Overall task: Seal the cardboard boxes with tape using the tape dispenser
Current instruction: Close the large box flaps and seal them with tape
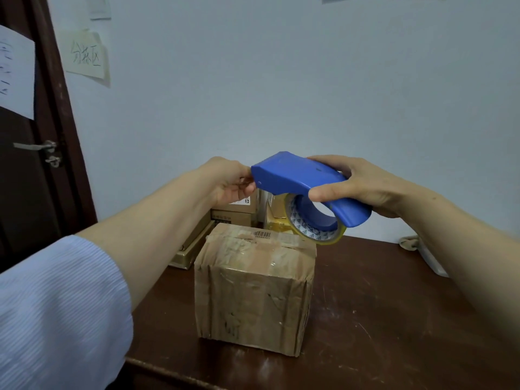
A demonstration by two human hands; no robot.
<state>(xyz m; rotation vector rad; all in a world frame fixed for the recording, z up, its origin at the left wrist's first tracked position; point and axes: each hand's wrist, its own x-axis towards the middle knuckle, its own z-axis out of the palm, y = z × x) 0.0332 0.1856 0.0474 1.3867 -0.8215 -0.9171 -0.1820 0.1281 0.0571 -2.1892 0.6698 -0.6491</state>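
The cardboard box (253,285) stands on the bench (394,305), its top already crossed with wrinkled old tape and a barcode label. Directly above its far edge hangs the blue tape dispenser (298,178), clear of the box. The right hand (363,184) is wrapped round the dispenser's rear, thumb on the near side and fingers over the top. The left hand (228,181) has its fingers bunched at the dispenser's front tip, pinching there; whether the loose tape end lies between them I cannot tell. The tape roll (315,229) hangs just above the box's far right corner. More boxes (233,212) sit behind the box.

The dispenser looks light and rigid, best held by its curved rear, away from the cutter at the front. The tape will likely be thin and clingy, so it should be drawn out taut. The box looks soft and creased, so it may give when pressed.
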